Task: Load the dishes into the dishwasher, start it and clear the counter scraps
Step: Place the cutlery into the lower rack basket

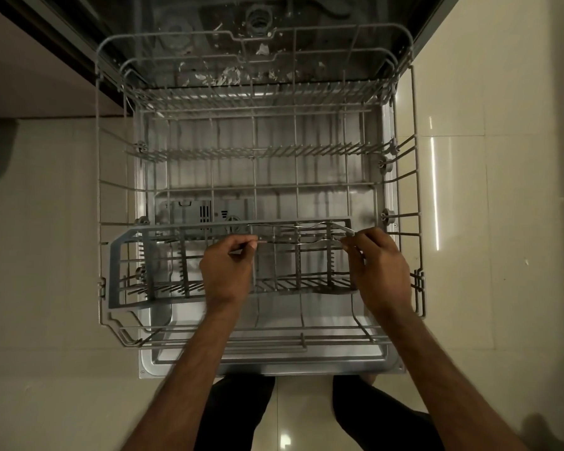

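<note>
Loading cutlery: left hand (228,268) and right hand (380,265) fingers each pinch thin metal cutlery (310,226) stretched between them, just over the basket (116,271) in the pulled-out rack (274,341); next, probably lower and release.

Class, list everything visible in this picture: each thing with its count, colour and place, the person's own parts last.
lower rack: one, grey wire, pulled out over the open door
cutlery basket: one, grey, at the rack's front
cutlery: seemingly two thin pieces, silver, across the basket top
scraps: several, whitish, on the tub floor
floor: cream tiles, both sides
left hand: one, pinches cutlery
right hand: one, pinches cutlery
</note>
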Action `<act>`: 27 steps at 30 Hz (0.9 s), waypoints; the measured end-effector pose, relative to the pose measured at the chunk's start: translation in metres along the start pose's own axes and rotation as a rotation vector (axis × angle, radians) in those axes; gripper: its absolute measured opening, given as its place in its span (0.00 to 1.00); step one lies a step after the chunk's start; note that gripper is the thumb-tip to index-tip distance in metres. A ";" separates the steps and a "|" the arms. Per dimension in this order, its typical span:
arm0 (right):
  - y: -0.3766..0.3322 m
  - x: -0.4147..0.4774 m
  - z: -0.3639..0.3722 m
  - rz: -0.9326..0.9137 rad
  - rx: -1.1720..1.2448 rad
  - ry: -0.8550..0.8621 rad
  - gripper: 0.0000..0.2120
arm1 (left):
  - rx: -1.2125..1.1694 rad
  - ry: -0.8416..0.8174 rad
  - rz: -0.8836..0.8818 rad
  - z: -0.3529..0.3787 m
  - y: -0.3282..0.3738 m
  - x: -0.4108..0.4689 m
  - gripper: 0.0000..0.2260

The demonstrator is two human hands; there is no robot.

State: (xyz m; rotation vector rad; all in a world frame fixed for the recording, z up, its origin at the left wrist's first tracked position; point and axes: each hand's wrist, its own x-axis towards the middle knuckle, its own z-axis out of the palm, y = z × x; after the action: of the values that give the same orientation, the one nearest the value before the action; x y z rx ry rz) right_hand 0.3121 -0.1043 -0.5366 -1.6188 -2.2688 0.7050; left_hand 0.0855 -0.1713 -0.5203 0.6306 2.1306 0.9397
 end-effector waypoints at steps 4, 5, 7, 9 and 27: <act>-0.002 0.003 0.000 0.006 -0.011 -0.009 0.05 | -0.002 0.026 -0.019 0.004 0.001 0.003 0.06; -0.002 0.003 0.000 0.005 -0.020 -0.009 0.05 | 0.000 0.031 -0.017 0.004 0.000 0.003 0.06; -0.003 0.004 0.001 -0.001 -0.042 -0.009 0.06 | 0.008 0.040 -0.011 0.005 0.000 0.002 0.06; -0.004 0.004 0.001 -0.013 -0.064 -0.004 0.06 | 0.018 0.041 -0.005 0.004 0.001 0.001 0.07; -0.010 0.006 0.002 0.017 -0.128 -0.002 0.08 | 0.072 0.092 0.016 0.009 -0.001 0.001 0.07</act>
State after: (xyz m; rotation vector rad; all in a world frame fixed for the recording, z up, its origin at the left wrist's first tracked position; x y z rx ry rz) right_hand 0.3010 -0.1013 -0.5331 -1.6959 -2.3480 0.5752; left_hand 0.0919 -0.1672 -0.5262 0.6522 2.2527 0.9203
